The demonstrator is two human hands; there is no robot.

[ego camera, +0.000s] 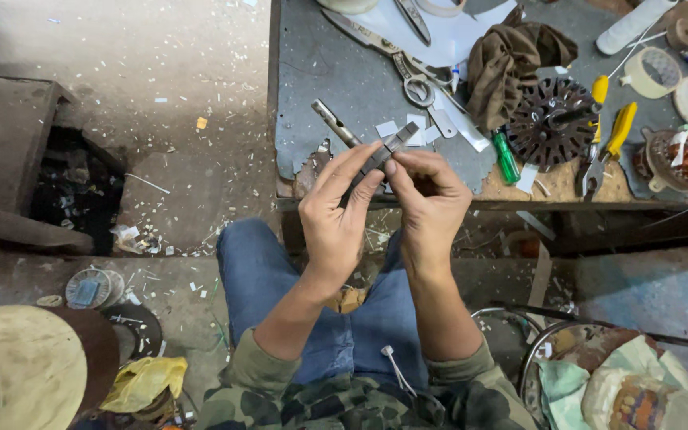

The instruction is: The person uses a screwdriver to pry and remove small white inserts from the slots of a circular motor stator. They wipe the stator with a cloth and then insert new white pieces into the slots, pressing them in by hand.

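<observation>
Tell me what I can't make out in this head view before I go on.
- Narrow grey metal tool held in both hands: its lower part is hidden behind the left hand and right hand.
- Right fingertips: curled inward, so their contact is unseen.
- Silver scissors on the grey workbench: cut off by the top edge.
- Copper-wound motor part: too small for detail.

Soft even daylight, edges slightly warped
</observation>
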